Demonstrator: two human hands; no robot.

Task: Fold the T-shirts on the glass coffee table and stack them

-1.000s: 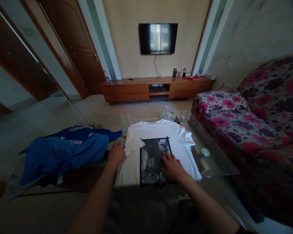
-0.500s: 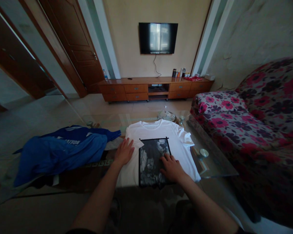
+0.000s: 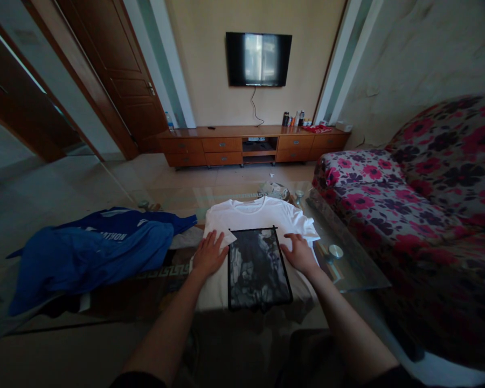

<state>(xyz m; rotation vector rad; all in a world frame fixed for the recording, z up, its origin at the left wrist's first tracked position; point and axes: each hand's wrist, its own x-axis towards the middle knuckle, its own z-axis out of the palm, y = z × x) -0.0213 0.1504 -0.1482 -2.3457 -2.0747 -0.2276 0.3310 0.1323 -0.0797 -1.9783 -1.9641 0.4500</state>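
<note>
A white T-shirt [image 3: 250,213] with a dark printed picture [image 3: 258,269] on its front lies spread on the glass table [image 3: 364,269], neckline away from me. Its left side is folded inward, and the sleeve tip overlaps the print's upper left corner. My left hand [image 3: 210,253] rests flat on that folded side with fingers stretched out. To the right of the print, my right hand [image 3: 301,253] is over the shirt, its fingers apart and holding nothing. The shirt's right sleeve [image 3: 309,229] sticks out beyond that hand.
Blue clothes [image 3: 97,248] lie heaped on the table's left part. A flowered sofa [image 3: 388,210] stands along the right side. Behind the table is a low wooden cabinet [image 3: 222,145] with bottles and cans [image 3: 293,119] on top, under a wall television [image 3: 258,59].
My right hand has shifted right, off the print and onto the white cloth beside it. The left hand stays on the folded side. The view has turned slightly.
</note>
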